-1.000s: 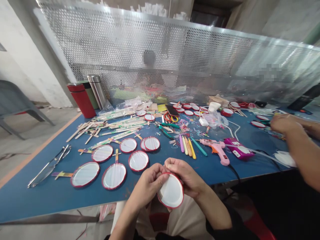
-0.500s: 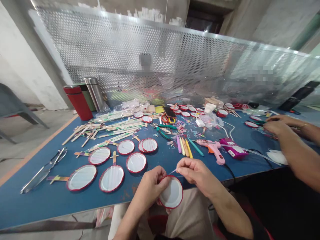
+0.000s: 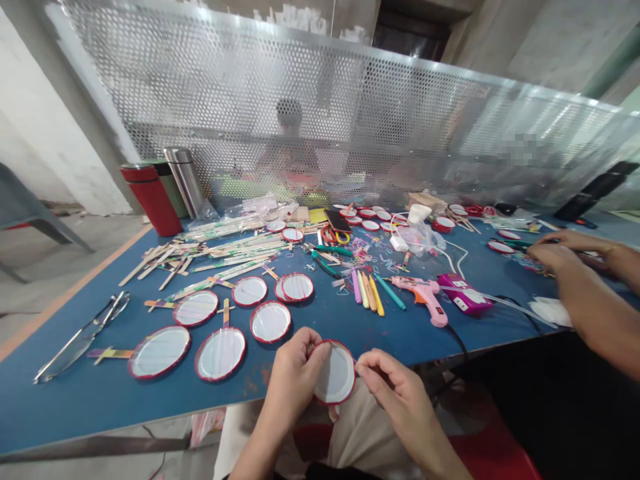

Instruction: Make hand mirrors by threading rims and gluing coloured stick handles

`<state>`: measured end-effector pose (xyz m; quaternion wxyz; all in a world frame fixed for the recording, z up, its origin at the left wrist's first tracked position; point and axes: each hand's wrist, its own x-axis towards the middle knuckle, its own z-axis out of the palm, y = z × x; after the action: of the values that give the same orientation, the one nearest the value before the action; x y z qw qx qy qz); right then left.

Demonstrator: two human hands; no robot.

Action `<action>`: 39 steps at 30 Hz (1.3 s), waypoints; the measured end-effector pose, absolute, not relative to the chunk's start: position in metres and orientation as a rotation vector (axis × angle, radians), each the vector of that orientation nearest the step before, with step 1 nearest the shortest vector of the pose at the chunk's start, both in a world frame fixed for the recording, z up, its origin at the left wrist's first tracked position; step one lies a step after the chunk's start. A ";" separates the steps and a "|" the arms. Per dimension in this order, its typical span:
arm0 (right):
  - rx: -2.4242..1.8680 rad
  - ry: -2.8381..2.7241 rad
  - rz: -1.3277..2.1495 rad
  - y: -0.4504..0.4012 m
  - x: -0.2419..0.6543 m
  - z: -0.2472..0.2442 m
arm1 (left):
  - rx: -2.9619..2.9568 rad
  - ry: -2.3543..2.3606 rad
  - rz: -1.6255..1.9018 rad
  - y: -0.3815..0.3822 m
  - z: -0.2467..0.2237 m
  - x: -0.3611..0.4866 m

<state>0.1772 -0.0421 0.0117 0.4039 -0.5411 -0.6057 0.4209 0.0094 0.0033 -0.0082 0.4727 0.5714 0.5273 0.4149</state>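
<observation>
My left hand (image 3: 299, 365) is closed on a round jar lid (image 3: 337, 379), thumb over its face. The lid has a red rim and a pale inside, and it is tilted up over my lap at the table's front edge. At the lid's right rim, the fingertips of my right hand (image 3: 393, 387) are pinched together; whatever they hold is too small to make out. Left of my hands lie several similar lids, such as a bare one (image 3: 271, 323) and one with a craft-stick handle (image 3: 221, 355).
A pink glue gun (image 3: 423, 297) and a purple box (image 3: 467, 295) lie to the right. Behind are crayon-like sticks (image 3: 371, 293), green-handled pliers (image 3: 325, 261) and a pile of craft sticks (image 3: 240, 253). Glasses (image 3: 83, 337) lie left. A co-worker's arms (image 3: 590, 287) reach in from the right.
My right hand has moved down from above the lid to its right edge. The thin strand seen stretched from its fingers no longer shows. My left hand keeps hold of the jar lid.
</observation>
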 end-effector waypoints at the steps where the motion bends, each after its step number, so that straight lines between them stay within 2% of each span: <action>1: -1.368 -1.499 1.103 -0.043 0.178 0.009 | 1.398 1.291 1.013 0.003 -0.008 0.009; 4: -1.409 -1.441 1.117 -0.046 0.182 -0.001 | 1.407 1.301 0.997 0.004 -0.006 0.009; 10: -1.482 -1.503 0.744 -0.053 0.185 -0.015 | 1.456 1.358 0.942 0.006 -0.001 0.009; 17: -1.248 -1.859 0.857 -0.064 0.162 -0.003 | 1.454 1.532 1.078 0.000 -0.002 0.017; 21: -1.299 -1.793 0.820 -0.054 0.155 0.002 | 1.483 1.535 1.089 -0.002 -0.004 0.017; 28: -1.437 -1.429 1.362 -0.021 0.154 0.013 | 1.566 1.258 1.054 -0.001 -0.003 0.004; 35: -1.341 -1.437 1.327 -0.013 0.144 0.035 | 1.748 1.338 0.956 -0.002 -0.004 0.006; 39: -1.236 -1.685 1.161 -0.017 0.134 0.039 | 1.725 1.272 1.011 -0.004 -0.004 0.001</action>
<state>0.1338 -0.0168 0.0389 0.3669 -0.4810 -0.6556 0.4519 0.0008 -0.0042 -0.0041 0.3765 0.6744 0.4973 0.3951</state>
